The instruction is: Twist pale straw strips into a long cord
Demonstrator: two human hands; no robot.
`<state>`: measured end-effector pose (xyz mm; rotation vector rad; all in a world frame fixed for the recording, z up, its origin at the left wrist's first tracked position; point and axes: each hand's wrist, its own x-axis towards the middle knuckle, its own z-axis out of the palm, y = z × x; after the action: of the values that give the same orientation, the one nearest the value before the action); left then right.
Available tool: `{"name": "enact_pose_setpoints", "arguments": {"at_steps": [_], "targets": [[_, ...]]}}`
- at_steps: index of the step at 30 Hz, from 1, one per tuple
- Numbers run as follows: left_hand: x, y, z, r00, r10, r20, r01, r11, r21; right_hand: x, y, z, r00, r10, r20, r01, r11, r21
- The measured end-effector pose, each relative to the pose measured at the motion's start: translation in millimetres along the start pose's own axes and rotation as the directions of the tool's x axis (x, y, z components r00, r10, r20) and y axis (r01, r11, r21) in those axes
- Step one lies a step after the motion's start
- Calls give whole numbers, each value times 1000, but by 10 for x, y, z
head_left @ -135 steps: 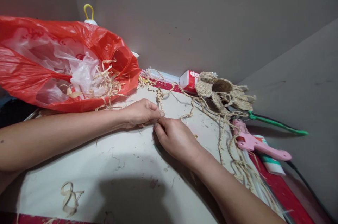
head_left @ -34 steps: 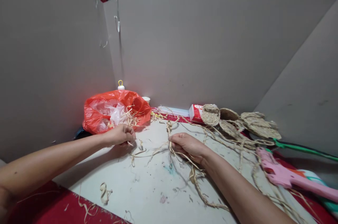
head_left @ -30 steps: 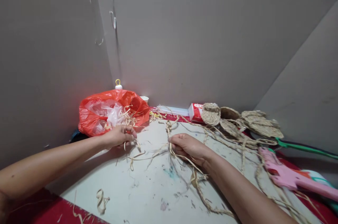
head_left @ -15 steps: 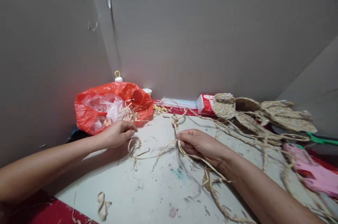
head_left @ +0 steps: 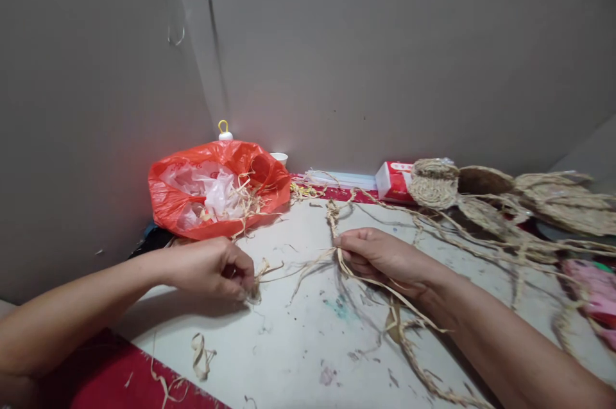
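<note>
My right hand [head_left: 378, 261] pinches a straw braid [head_left: 332, 219] near its lower end, above the pale board [head_left: 293, 345]. Loose straw strands [head_left: 399, 300] fan out below those fingers, some to the left and some under the right forearm. My left hand [head_left: 216, 271] is lower and to the left, its fingers curled closed on a small clump of curled straw strands [head_left: 262, 274] at the board's surface. One thin strand runs from that clump toward the right hand. A finished length of straw rope [head_left: 418, 374] lies along the right forearm.
Behind the left hand sits a red plastic bag [head_left: 163, 178] with straw scraps in it. A tissue pack [head_left: 397, 181], coiled woven straw pieces [head_left: 433, 184] and long braids line the back right. A pink object [head_left: 591, 287] is at the far right. Curled straw scraps [head_left: 199, 357] lie in front.
My left hand has come down toward the board and closed on the curled straw strands. My right hand keeps its pinch on the braid. The whole view has shifted slightly.
</note>
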<state>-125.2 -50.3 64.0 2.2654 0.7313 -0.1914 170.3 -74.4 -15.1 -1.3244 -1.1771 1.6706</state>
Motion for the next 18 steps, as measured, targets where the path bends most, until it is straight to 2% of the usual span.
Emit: {"name": "enact_pose_setpoints", "arguments": {"at_steps": [4, 8, 11, 13, 16, 18], "targets": [[3, -43, 239, 993, 42, -112, -24, 987, 157, 0, 7, 3, 1000, -7, -4, 7, 1000, -13], [71, -126, 311, 980, 130, -150, -115, 988, 105, 0, 6, 4, 1000, -14, 10, 14, 1000, 3], [66, -85, 240, 964, 132, -230, -142, 990, -27, 1, -2, 6, 1000, -9, 3, 9, 1000, 12], [44, -41, 182, 956, 92, -280, -143, 975, -168, 4, -4, 6, 1000, -10, 3, 10, 1000, 20], [41, -44, 134, 954, 9, -299, -149, 882, -448, 5, 14, -8, 1000, -7, 7, 7, 999, 32], [74, -106, 128, 959, -23, -283, -158, 787, -596, 1, 42, -27, 1000, 3, 14, -4, 1000, 30]]}}
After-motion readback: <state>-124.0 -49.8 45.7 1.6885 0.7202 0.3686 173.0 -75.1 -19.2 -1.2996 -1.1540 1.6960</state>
